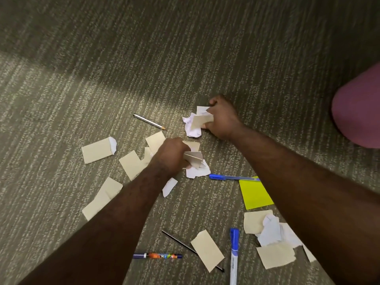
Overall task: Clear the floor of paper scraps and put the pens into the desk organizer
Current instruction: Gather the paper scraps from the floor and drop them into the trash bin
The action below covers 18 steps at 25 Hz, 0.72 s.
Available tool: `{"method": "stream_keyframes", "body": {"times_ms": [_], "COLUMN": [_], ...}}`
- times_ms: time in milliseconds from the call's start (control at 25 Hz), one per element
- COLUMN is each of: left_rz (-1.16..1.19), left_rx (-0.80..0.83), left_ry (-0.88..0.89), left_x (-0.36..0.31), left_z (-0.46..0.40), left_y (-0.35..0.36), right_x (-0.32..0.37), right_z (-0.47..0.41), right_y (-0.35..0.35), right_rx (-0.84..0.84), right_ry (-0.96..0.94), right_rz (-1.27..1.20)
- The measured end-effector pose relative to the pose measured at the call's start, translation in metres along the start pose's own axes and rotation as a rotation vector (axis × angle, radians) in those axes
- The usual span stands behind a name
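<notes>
Early stage. Left hand gripping scraps mid-frame; right hand clutching crumpled paper. Many scraps, pens, pencil lying on floor; organizer out of view.

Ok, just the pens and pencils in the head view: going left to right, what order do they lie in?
Silver pencil → patterned pen → black pencil, partly under a tan scrap → capped blue marker. The blue pen higher up overlaps the marker's span, so I leave it unplaced.
</notes>
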State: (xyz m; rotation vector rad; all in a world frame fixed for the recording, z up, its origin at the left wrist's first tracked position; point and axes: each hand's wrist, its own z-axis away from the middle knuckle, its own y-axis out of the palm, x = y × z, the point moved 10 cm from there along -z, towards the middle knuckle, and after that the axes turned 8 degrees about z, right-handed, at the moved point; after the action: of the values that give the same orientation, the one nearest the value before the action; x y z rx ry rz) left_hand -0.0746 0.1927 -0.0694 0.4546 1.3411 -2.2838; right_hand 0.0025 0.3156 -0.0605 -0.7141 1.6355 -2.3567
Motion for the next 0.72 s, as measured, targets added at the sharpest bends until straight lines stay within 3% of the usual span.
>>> {"method": "stream_keyframes", "body": {"times_ms": [80, 200, 440, 640, 720], "left_rz": [0.016, 0.343, 0.429, 0.272, 0.25], "left_rx": [-0.035, -0.18, -0.318, -0.058, -0.119], "left_ry": [0.036, -0.001, -0.017, -0.021, -0.021], "left_x": [-0.002, 0.015, 0.014, -0.004, -0.003], "left_z": [0.004, 0.015, 0.009, -0.034, -0.04], "left_y": [-0.005, -0.018, -0.045, -0.029, -0.034], "right_x": [0.0, 0.001, -0.038, -0.063, -0.071], "right_z": [-0.001, -0.006, 0.04, 0.103, 0.12], "right_y": [-0.002, -0.002, -0.008, 0.008, 0.02], "right_rx": [0.0, 0.031, -0.109, -0.175, -0.201], "right_ry": [-0.017, -0.022, 0.272, 0.377, 0.412], "right_rz": [0.002, 0.062, -0.345, -0.492, -0.536]}}
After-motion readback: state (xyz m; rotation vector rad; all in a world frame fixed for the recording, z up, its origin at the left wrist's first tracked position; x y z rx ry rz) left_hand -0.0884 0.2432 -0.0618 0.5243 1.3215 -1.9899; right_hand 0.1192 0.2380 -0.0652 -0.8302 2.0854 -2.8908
